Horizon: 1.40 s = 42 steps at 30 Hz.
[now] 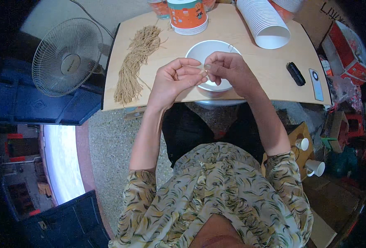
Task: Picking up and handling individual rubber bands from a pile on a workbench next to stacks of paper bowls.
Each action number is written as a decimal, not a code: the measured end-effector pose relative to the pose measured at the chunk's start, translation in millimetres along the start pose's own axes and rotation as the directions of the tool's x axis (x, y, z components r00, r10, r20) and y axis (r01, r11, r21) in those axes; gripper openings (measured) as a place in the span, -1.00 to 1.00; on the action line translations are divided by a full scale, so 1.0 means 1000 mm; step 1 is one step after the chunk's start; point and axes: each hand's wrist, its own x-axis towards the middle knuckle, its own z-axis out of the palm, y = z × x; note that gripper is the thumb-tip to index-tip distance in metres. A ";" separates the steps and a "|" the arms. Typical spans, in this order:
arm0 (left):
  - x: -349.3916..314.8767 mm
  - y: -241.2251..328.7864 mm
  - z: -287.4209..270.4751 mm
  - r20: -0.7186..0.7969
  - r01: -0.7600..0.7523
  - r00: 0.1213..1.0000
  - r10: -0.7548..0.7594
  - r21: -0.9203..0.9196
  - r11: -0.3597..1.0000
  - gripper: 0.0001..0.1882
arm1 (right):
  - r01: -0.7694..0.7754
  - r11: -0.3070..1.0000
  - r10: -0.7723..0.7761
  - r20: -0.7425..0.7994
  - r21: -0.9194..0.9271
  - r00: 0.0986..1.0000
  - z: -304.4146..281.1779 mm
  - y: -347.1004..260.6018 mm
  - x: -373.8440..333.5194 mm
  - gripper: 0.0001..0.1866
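My left hand point(175, 79) and my right hand point(233, 71) meet over a white paper bucket point(194, 50) at the table's near edge. Both are closed in a pinch, fingertips nearly touching. Between them is something small and pale, too small to make out. A thin, light-coloured loop point(231, 48) shows at the bucket's far right rim. Left of my hands lies a long bundle of tan strings point(136, 62), its loose ends spread on the tabletop.
A printed orange-and-white bucket stack point(188, 18) stands at the back. Nested white buckets point(264, 24) lie on their side at the back right. A black stapler-like object point(295, 74) and a phone point(316, 84) are at the right edge. A fan point(67, 58) stands left of the table.
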 end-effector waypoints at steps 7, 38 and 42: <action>0.002 -0.001 0.000 -0.006 0.002 1.000 -0.002 0.026 1.000 -0.72 | -0.025 1.000 0.025 0.003 0.001 1.000 -0.001 0.005 0.003 -0.84; -0.001 -0.004 -0.005 -0.042 -0.025 0.999 0.028 0.076 0.997 -0.86 | -0.056 0.998 0.058 0.077 -0.029 0.995 0.005 0.003 -0.001 -0.89; -0.002 -0.005 -0.005 -0.020 -0.026 0.999 0.028 0.113 0.993 -0.86 | -0.047 0.999 0.047 0.081 -0.006 0.996 0.004 0.005 -0.003 -0.90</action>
